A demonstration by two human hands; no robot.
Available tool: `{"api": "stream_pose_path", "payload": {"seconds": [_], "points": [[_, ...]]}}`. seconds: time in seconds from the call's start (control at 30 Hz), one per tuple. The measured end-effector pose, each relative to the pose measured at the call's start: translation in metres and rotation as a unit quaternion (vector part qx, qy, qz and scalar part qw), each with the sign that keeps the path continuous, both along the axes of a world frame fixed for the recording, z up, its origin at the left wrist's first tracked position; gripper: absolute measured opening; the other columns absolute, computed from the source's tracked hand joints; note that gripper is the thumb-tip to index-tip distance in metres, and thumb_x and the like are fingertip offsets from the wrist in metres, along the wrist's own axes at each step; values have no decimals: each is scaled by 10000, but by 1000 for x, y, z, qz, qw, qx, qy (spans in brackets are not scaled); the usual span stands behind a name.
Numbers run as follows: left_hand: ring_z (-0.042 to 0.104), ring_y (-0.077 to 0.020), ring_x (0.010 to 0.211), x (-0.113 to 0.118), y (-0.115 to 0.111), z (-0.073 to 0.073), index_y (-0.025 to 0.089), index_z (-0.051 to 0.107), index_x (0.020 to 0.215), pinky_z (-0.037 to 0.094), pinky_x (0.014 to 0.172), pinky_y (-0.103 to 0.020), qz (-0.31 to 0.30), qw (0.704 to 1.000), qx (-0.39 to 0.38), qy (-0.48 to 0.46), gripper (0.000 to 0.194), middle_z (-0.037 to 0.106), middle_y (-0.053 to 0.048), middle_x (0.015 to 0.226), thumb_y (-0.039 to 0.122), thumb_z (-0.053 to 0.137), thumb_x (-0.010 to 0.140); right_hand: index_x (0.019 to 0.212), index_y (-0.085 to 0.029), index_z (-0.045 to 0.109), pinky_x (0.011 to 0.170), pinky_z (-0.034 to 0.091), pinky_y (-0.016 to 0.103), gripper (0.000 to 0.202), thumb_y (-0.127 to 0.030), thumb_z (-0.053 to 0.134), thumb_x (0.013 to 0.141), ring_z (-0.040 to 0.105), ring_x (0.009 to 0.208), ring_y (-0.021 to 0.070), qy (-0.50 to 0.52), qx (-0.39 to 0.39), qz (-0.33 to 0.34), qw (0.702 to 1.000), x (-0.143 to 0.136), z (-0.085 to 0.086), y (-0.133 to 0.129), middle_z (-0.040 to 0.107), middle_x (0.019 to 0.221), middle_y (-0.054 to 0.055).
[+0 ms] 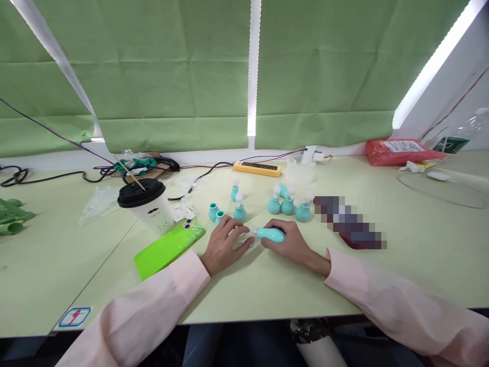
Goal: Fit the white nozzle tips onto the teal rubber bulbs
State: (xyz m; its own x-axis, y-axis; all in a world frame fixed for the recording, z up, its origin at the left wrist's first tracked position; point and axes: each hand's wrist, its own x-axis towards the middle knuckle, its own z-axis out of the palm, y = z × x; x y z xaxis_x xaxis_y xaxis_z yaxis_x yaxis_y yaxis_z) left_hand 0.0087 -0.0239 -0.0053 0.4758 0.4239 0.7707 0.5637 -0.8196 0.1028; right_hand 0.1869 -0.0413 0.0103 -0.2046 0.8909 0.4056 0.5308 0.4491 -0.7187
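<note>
My right hand is closed around a glossy teal handheld piece, which lies nearly level and points left. A clear nozzle sits at its left end. The fingertips of my left hand meet at that nozzle, thumb below and index finger above. Beyond my left hand stand two open-topped teal bulbs, the nearer one partly hidden by my knuckles. Teal bulbs with clear tops stand just behind, and several more such bulbs are grouped past my right hand, with a curved teal piece among them.
Left of my hands lie a bright green phone and a lidded paper cup with a stick in it. A yellow power strip and cables run along the back. On the right are a blurred-out dark object and a red package.
</note>
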Motion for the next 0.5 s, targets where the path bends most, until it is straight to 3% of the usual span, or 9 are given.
{"api": "stream_pose_path", "payload": {"seconds": [0.1,0.3,0.5], "points": [[396,-136,742,1,0,0,188,517,905,398,631,-269,-13,999,35,0,193,528,-41,794,148,539,718,605,-160,522,485,332,204,80,-234,550,594,406,523,90,26,-50,8,998,-1,1,0,487,561,-25],[391,-144,722,-1,-3,7,163,513,906,390,589,-271,6,993,105,50,203,550,-53,793,100,534,714,561,-156,506,407,289,195,110,-241,526,629,381,442,77,107,-170,17,979,-1,7,0,478,482,-28],[390,-150,715,-1,-5,10,131,523,835,392,596,-284,-15,988,128,88,144,541,-62,754,52,505,716,560,-157,498,452,312,203,114,-244,538,622,407,492,90,79,-131,14,988,-1,2,1,465,504,-30]]}}
